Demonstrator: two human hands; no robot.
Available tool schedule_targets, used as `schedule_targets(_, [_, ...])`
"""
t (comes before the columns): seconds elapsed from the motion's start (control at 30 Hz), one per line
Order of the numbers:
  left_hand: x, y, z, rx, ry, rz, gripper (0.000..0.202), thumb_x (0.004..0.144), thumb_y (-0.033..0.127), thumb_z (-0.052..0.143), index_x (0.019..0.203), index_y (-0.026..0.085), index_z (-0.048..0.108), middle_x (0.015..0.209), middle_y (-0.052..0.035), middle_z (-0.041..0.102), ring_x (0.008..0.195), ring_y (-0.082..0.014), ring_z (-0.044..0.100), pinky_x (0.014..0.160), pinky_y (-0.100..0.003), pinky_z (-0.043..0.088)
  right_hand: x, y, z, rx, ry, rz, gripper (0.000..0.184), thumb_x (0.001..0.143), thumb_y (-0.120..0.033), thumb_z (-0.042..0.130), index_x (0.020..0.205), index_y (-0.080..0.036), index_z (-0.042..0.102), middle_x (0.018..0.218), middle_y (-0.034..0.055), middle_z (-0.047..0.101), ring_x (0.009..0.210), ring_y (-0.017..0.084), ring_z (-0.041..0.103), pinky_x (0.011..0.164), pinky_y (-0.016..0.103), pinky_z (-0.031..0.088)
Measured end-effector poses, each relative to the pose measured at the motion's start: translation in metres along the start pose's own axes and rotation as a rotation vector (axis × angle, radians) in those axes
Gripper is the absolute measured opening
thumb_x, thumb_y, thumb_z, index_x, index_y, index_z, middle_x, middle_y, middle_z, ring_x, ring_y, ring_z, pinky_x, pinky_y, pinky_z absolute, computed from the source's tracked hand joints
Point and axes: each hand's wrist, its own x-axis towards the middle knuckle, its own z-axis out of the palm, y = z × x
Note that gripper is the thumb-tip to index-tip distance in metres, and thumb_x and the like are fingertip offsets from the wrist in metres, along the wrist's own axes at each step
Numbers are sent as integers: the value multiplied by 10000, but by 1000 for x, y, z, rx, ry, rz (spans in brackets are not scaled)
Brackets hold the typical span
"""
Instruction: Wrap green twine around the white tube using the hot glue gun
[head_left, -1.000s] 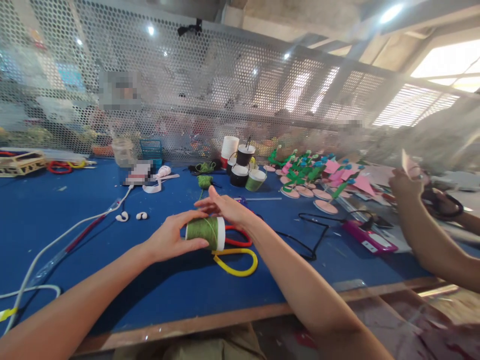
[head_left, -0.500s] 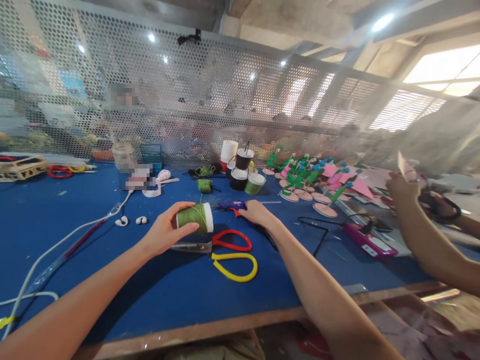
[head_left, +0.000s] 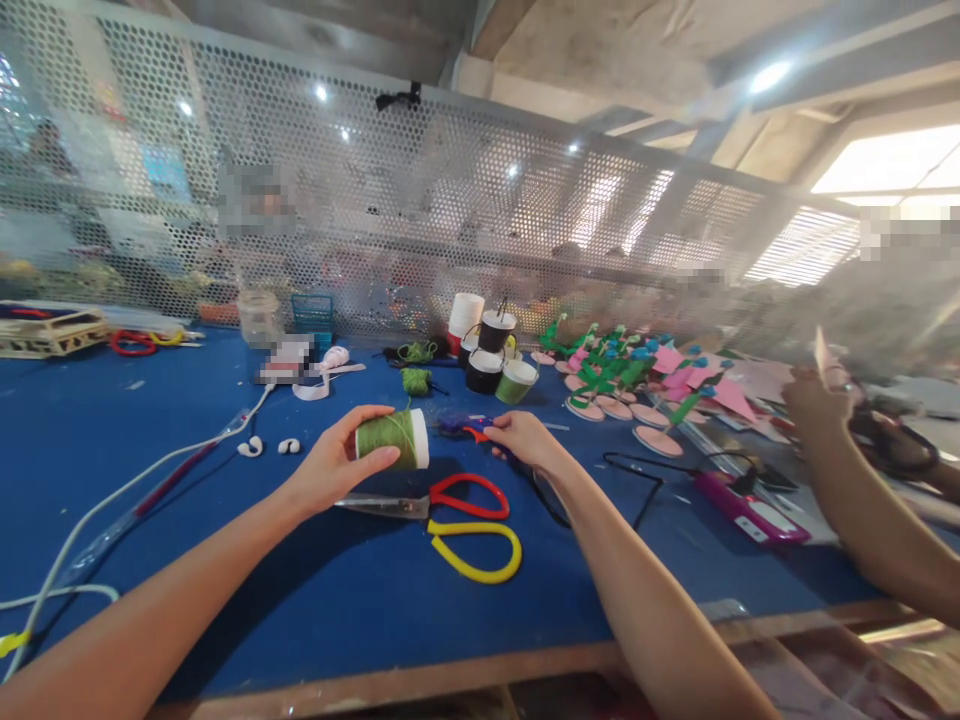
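My left hand (head_left: 330, 460) is closed around a paper cup (head_left: 390, 441) wrapped in green yarn, tipped on its side with the white end facing right. A strand leads from the cup towards a small green yarn ball (head_left: 415, 381) behind it. In my right hand (head_left: 525, 440) is a blue glue gun (head_left: 474, 427) with an orange trigger, its nozzle pointing left towards the cup; a black cord trails from it. Scissors (head_left: 470, 497) with one red and one yellow handle lie just in front of both hands, blades to the left.
Behind stand white, black and green cups (head_left: 485, 371). Pink-based green craft flowers (head_left: 600, 385) crowd the back right, near a purple power strip (head_left: 752, 508). Another person's hand (head_left: 817, 400) works at the right. A white cable (head_left: 161, 455) crosses the left; perforated metal screen (head_left: 420, 200) closes the back.
The camera view has shifted slightly. My right hand has lifted the glue gun a little and moved slightly right; my left hand keeps the cup in about the same pose.
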Motion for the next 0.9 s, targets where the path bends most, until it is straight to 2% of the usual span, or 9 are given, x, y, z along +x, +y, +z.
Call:
schedule_targets(0.17, [0,-1,-4,43,29,25,477,690,385,641,1090,177,486,882,-22,575,744,-159,579,698,-301,505,-10,-10,-6,336,-19,-33,176,637,-300,594,553,-167,515,480,-25,539,430,95,481,468,234,398])
schedule_targets(0.37, [1,-1,-7,154,70,63,487,708,384,621,1121,169,478,970,-53,590,823,-194,600,715,-324,513,-30,-27,-8,567,-72,-158,265,577,-393,655,629,-151,560,491,-25,532,446,87,470,439,222,369])
schedule_targets(0.47, [2,-3,-8,243,114,99,487,711,381,614,1123,158,477,1049,-85,579,925,-232,582,756,-355,505,-46,-36,-5,534,-78,-251,282,627,-412,622,671,-134,607,488,-8,547,433,92,461,427,227,357])
schedule_targets(0.6, [4,-9,-12,391,148,165,465,731,372,596,1121,145,481,1082,-106,571,1005,-253,549,836,-399,473,-62,-43,2,382,4,-328,254,675,-401,577,675,-152,626,434,-21,510,415,113,455,449,254,377])
schedule_targets(0.73, [6,-16,-15,540,173,278,428,750,365,596,1113,161,494,1101,-104,557,1024,-242,532,900,-417,430,-64,-42,8,202,98,-349,213,665,-373,586,550,-196,560,410,-12,515,419,143,466,462,280,382])
schedule_targets(0.9, [5,-18,-16,641,148,342,408,771,328,599,1140,206,475,1108,-83,533,1056,-226,512,918,-394,419,-60,-39,11,153,155,-395,199,672,-362,579,544,-212,555,413,-8,518,470,174,505,490,294,402])
